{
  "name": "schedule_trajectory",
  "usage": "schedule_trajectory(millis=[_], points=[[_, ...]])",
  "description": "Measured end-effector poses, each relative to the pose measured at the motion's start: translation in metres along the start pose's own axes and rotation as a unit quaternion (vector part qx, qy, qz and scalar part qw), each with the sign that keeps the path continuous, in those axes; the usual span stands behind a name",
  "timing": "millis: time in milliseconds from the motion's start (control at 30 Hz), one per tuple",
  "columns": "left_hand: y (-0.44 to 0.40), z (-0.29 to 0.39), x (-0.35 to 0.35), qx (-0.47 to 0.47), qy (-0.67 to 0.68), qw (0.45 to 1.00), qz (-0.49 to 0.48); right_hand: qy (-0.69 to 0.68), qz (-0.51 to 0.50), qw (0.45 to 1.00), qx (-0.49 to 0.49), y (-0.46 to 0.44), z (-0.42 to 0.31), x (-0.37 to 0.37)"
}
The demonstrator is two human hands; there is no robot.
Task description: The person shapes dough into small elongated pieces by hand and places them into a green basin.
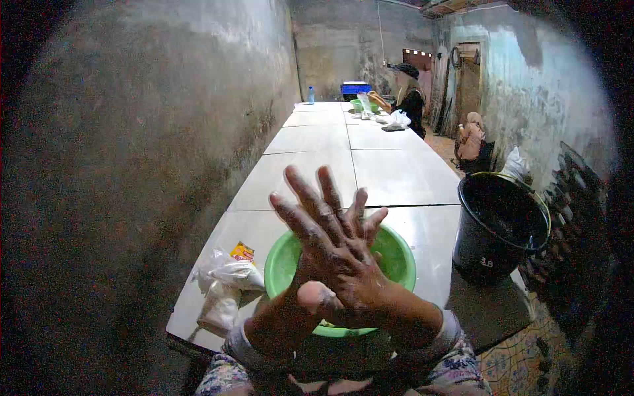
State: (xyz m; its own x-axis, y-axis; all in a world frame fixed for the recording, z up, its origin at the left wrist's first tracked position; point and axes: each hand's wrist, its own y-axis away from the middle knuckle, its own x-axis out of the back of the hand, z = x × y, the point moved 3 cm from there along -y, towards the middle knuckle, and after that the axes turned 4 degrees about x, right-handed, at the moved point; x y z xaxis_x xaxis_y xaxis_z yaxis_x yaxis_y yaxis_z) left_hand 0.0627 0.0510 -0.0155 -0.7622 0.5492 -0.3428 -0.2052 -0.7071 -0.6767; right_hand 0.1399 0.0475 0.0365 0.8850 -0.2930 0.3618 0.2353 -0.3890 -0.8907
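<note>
My right hand [353, 274] lies across my left hand [302, 274], palms toward each other, above a green plastic bowl [406, 264]. The fingers of both hands are stretched out and spread, pointing up and away from me. The hands look wet, with whitish residue on the skin and a thumb. No object shows between them, though the contact between the palms is hidden. Most of the bowl's inside is hidden by my hands and wrists; a little of some contents shows at its edges.
Left of the bowl stand a clear bag of white powder [220, 305] and a yellow-red packet [242, 251]. A black bucket [492, 247] stands at the right edge of the long white table [310, 138]. A person [411, 105] works at another green bowl far off; another person [471, 138] sits low at right.
</note>
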Motion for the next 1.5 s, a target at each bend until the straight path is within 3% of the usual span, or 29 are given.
schedule_trajectory(millis=[33,100,133,200,267,300,333,400,433,467,500,533,600,633,667,733,767,800,900,933,967,1000,1033,1067,1133,1200,1267,1333,1500], points=[[-0.003,-0.001,-0.001,0.05,0.174,0.983,-0.022,0.015,-0.015,1.0,0.005,-0.001,-0.01,0.002],[-0.007,0.001,-0.007,0.142,0.5,0.852,-0.062,0.046,-0.048,0.998,0.017,-0.002,-0.02,0.003],[-0.006,0.016,-0.015,0.169,0.297,0.939,-0.025,0.142,-0.071,0.987,0.028,-0.001,-0.009,0.005],[-0.002,0.027,-0.023,0.131,0.271,0.953,0.027,-0.075,-0.009,0.997,0.002,0.006,0.012,-0.003],[-0.008,0.026,-0.021,0.059,0.145,0.987,0.028,-0.14,-0.044,0.989,-0.023,0.01,-0.017,0.002],[-0.021,0.028,-0.028,-0.091,0.492,0.849,-0.17,-0.141,-0.063,0.988,-0.021,0.016,-0.035,0.005],[-0.016,0.025,-0.032,-0.115,0.552,0.808,-0.173,-0.128,-0.063,0.99,-0.017,0.018,-0.036,0.006],[-0.013,0.03,-0.047,-0.055,0.462,0.877,-0.115,-0.051,-0.036,0.998,0.006,0.02,-0.016,0.004],[0.004,0.038,-0.046,0.116,0.306,0.944,0.025,0.028,-0.011,0.999,0.03,0.021,0.0,0.003],[0.004,0.04,-0.045,0.114,0.306,0.945,0.025,0.072,0.009,0.997,0.039,0.014,0.002,0.006],[0.004,0.039,-0.042,0.126,0.274,0.952,0.052,0.041,0.021,0.999,0.028,0.01,-0.001,0.008],[0.002,0.038,-0.04,0.138,0.242,0.957,0.078,-0.216,-0.029,0.973,-0.08,0.01,-0.024,0.002],[-0.014,0.032,-0.029,-0.041,0.511,0.841,-0.174,-0.168,-0.088,0.979,-0.074,0.009,-0.047,0.007],[-0.013,0.03,-0.027,-0.048,0.52,0.838,-0.157,-0.152,-0.044,0.987,0.022,0.011,-0.051,0.004],[-0.009,0.03,-0.027,-0.054,0.529,0.836,-0.138,-0.151,-0.044,0.987,0.025,0.015,-0.033,-0.004],[0.003,0.047,-0.039,0.104,0.291,0.951,0.027,0.022,0.008,0.997,0.07,0.03,0.023,-0.028],[0.001,0.047,-0.039,0.104,0.153,0.982,0.029,0.107,0.033,0.989,0.093,0.034,0.034,-0.032],[0.0,0.043,-0.037,0.102,0.153,0.983,0.029,0.107,0.032,0.989,0.095,0.028,0.023,-0.026],[-0.018,0.017,-0.016,0.065,0.239,0.969,0.014,-0.132,-0.028,0.988,-0.07,0.009,-0.019,-0.009],[-0.021,0.017,-0.022,-0.032,0.573,0.802,-0.166,-0.142,-0.046,0.985,-0.091,0.003,-0.032,-0.004],[-0.021,0.012,-0.021,-0.013,0.546,0.824,-0.152,-0.099,-0.037,0.992,-0.069,0.001,-0.03,-0.003],[-0.02,0.014,-0.024,0.006,0.517,0.845,-0.136,-0.059,-0.029,0.997,-0.047,0.001,-0.024,-0.002],[-0.01,0.006,-0.015,0.192,0.419,0.887,0.035,0.128,-0.018,0.991,-0.031,0.001,-0.013,0.003],[-0.006,0.0,-0.01,0.274,0.404,0.852,0.19,0.35,0.017,0.928,0.127,0.005,0.012,0.002],[-0.005,-0.019,-0.005,0.24,0.596,0.764,-0.055,0.268,0.039,0.962,0.026,-0.001,0.018,0.019],[-0.008,-0.023,-0.006,0.259,0.54,0.801,0.026,0.018,0.107,0.991,-0.072,-0.007,0.025,0.03],[-0.014,-0.016,-0.012,0.273,0.478,0.828,0.109,-0.1,0.118,0.986,-0.069,-0.01,0.032,0.044],[-0.018,-0.008,-0.01,0.238,0.416,0.862,0.168,-0.122,0.048,0.991,-0.035,-0.014,0.02,0.058],[-0.019,0.002,-0.001,0.194,0.441,0.867,0.129,0.0,-0.172,0.984,0.053,-0.011,0.024,0.063]])
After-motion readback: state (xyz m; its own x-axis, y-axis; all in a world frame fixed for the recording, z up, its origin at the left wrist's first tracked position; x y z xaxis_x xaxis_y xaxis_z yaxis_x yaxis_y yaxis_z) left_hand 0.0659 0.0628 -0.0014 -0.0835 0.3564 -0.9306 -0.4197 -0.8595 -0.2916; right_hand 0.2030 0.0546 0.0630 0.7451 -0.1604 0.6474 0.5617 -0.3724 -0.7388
